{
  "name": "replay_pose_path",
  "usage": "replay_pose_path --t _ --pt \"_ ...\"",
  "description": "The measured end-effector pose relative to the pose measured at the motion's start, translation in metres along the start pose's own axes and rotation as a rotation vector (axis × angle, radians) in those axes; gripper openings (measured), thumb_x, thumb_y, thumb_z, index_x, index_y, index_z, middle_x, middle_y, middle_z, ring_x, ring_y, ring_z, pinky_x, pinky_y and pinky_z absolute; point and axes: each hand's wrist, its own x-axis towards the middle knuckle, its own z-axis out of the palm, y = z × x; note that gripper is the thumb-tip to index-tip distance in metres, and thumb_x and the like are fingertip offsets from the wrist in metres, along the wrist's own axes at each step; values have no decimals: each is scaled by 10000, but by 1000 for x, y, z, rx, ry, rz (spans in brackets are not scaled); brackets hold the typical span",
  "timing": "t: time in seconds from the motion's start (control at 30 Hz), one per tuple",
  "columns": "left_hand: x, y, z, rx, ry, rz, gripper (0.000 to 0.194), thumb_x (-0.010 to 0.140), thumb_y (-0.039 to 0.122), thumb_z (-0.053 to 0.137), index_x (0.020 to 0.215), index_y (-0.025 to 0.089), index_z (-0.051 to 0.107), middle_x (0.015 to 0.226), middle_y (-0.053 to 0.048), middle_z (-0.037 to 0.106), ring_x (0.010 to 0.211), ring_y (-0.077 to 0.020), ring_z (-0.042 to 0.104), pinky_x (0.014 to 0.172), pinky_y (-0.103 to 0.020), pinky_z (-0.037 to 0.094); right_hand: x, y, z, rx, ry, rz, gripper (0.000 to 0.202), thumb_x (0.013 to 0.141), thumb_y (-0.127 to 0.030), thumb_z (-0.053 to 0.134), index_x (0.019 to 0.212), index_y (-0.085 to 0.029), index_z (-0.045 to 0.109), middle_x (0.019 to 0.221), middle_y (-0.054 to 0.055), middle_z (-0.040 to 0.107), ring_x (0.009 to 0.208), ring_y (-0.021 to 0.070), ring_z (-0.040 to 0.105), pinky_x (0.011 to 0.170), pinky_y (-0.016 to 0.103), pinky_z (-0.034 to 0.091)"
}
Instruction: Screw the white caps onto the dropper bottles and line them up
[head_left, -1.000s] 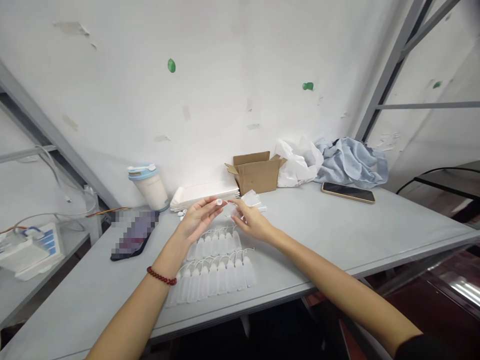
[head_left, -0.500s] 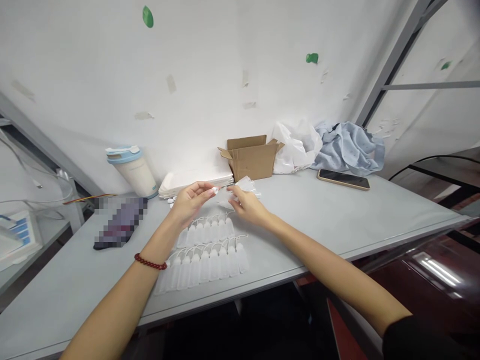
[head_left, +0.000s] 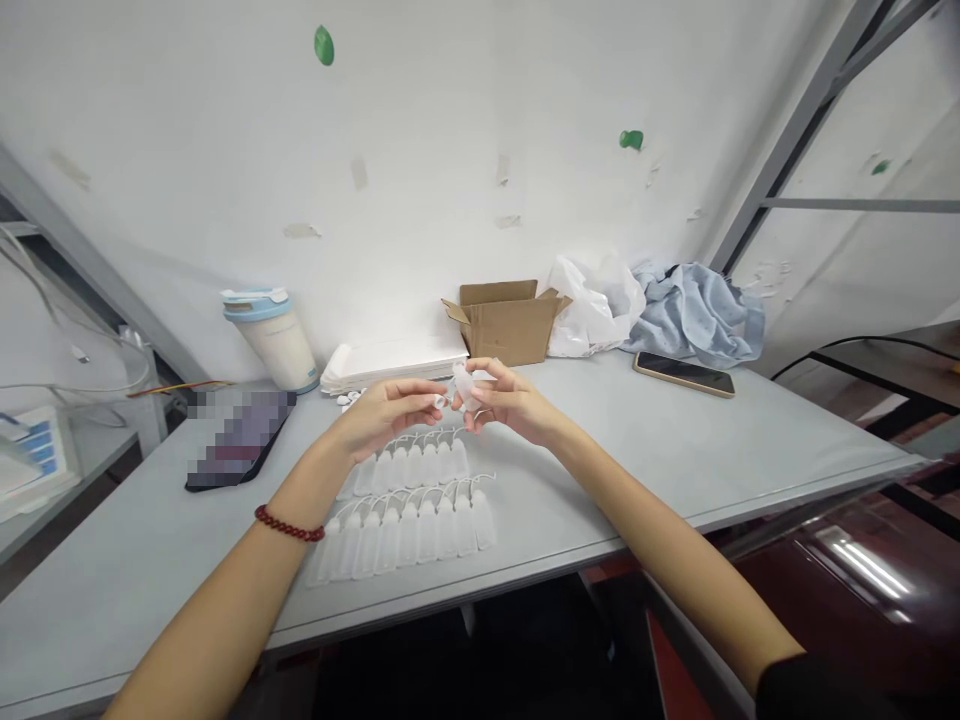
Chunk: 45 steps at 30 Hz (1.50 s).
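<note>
Between the thumb and fingers of my left hand (head_left: pixel 386 415) is a small white cap (head_left: pixel 439 402), its round end facing right. My right hand (head_left: pixel 521 402) pinches a translucent white plastic bottle (head_left: pixel 463 384), held close beside the cap; whether the two touch I cannot tell. Below my hands, translucent pouch-like bottles with white looped cords lie in two rows, a back row (head_left: pixel 420 466) and a front row (head_left: pixel 407 537). Several small white caps (head_left: pixel 349 400) sit just behind my left hand, partly hidden by it.
A stack of white trays (head_left: pixel 390 362), an open cardboard box (head_left: pixel 510 330), a white plastic bag (head_left: pixel 596 305) and blue cloth (head_left: pixel 697 310) line the wall. A phone (head_left: pixel 684 375) lies at right. At left stand a tumbler (head_left: pixel 274 345) and a blurred dark item (head_left: pixel 247 440).
My right hand has picked up a translucent bottle from the table and lifted it beside the cap. My left hand, still gripping the cap, has shifted slightly right and down.
</note>
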Motion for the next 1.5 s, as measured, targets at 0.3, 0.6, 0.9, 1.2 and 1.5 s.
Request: replay_pose_path --t 0.3,0.6,0.9,1.2,1.5 --pt "-5 3 17 -193 -132 15 254 829 196 614 1069 147 681 727 -35 631 662 -121 588 545 -205 469 -2 -3 3 98 -160 115 298 859 -304 619 1120 -224 500 836 8 642 589 128 642 630 294 522" --pt "-10 1 16 -166 -24 99 200 805 233 652 983 153 697 738 -24 616 707 -124 578 613 -231 499 0 3 -2 122 -67 119 275 848 -301 632 1088 -215 530 832 7 651 595 125 654 645 281 525" --pt "-8 -6 22 -26 73 233 286 803 290 668 1067 180 687 802 -24 642 761 -140 594 687 -275 529 2 10 1 193 46 92 323 822 -316 663 1097 -228 520 836 4 650 658 129 662 667 284 524" --pt "-10 -16 27 603 229 517 416 885 335 546 1286 227 571 993 -45 647 753 -141 616 705 -278 538 4 10 5 278 104 81 408 793 -291 690 1158 -239 516 853 -4 642 705 138 668 712 283 511" --pt "-13 -13 22 1143 247 763 419 923 221 421 1331 213 518 979 -103 616 847 -205 581 756 -314 486 3 11 8 284 106 87 442 795 -298 686 1201 -252 519 862 -4 633 713 139 671 708 283 507"
